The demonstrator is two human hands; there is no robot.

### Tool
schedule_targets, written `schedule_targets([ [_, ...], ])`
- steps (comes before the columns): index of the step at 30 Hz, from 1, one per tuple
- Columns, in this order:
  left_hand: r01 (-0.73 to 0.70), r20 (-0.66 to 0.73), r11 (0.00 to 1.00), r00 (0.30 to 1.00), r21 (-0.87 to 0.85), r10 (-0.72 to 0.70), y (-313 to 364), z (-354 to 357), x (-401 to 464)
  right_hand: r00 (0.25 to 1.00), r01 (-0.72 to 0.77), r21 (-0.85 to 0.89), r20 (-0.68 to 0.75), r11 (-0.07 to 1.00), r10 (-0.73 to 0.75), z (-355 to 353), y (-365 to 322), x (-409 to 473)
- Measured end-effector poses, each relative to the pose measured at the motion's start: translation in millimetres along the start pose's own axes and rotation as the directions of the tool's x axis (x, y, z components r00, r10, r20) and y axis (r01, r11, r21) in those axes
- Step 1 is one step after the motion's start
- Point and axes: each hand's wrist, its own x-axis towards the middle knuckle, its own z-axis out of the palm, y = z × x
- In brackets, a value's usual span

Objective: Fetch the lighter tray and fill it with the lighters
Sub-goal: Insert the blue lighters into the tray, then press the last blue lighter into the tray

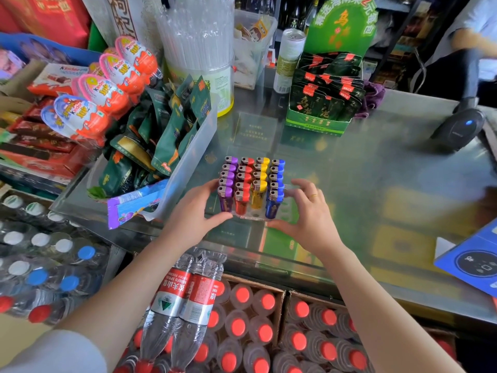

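Note:
A clear plastic lighter tray (254,216) sits on the glass counter near its front edge. In it stand several lighters (252,181) in four rows: purple, red, yellow and blue. My left hand (197,211) holds the tray's left side, thumb at the front corner, fingers by the purple row. My right hand (305,211) cups the tray's right side next to the blue row, fingers spread, a ring on one finger.
Left of the tray stands a clear bin of green snack packs (172,146), with chocolate eggs (107,84) behind it. A green display box (322,103), a can (289,60) and a straw jar (199,49) stand behind. A scanner (460,127) sits far right. Water bottles (188,305) are below the counter.

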Motion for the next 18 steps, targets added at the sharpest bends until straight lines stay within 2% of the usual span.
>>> schedule_targets([
  [4,0.020,-0.048,0.996,0.999,0.085,-0.016,3,1,14,0.997,-0.077,-0.079,0.006,0.994,0.077,3,-1,8],
  [10,0.078,-0.178,0.994,0.982,0.073,-0.064,23,-8,35,0.981,-0.184,-0.108,-0.080,0.977,0.175,6,-2,46],
  [14,-0.032,-0.190,0.993,0.980,0.113,0.053,43,-29,48,0.967,-0.242,-0.112,-0.110,0.964,0.230,11,-2,84],
  [18,-0.072,-0.187,0.990,0.978,0.122,0.094,54,-47,65,0.956,-0.273,-0.091,-0.139,0.958,0.259,19,-6,119],
])
